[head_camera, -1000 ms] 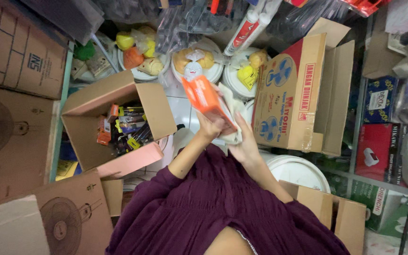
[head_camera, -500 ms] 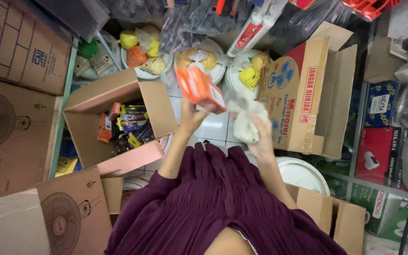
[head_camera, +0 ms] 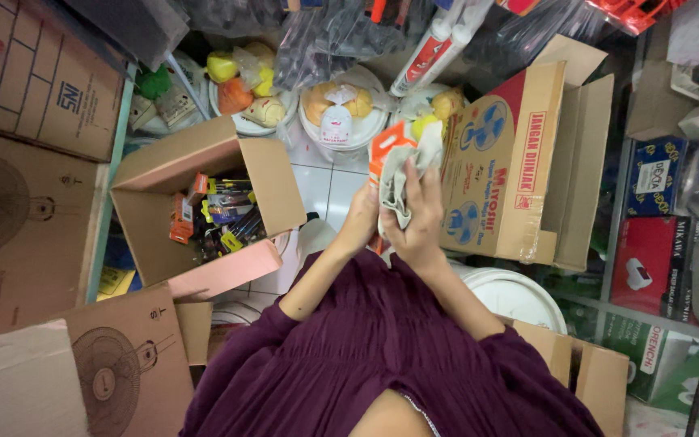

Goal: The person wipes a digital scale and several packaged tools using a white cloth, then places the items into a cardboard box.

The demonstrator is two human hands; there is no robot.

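My left hand (head_camera: pixel 360 220) grips an orange and white box (head_camera: pixel 383 147) from below, holding it up in front of me. My right hand (head_camera: pixel 416 217) presses a crumpled grey-white cloth (head_camera: pixel 402 174) against the side of that box. Both arms wear dark purple sleeves (head_camera: pixel 382 340). An open cardboard box (head_camera: pixel 204 206) with several small coloured packets inside sits to the left of my hands.
A big cardboard fan carton (head_camera: pixel 519 154) lies open at the right. White bowls (head_camera: pixel 341 113) of bagged goods stand behind on the tiled floor. More fan cartons (head_camera: pixel 26 202) line the left; shelves with boxed goods (head_camera: pixel 665 235) stand at the right. A white lid (head_camera: pixel 511 295) lies near my right elbow.
My hands have come back together: the right hand brought the cloth onto the orange box, which has shifted right and turned more upright.
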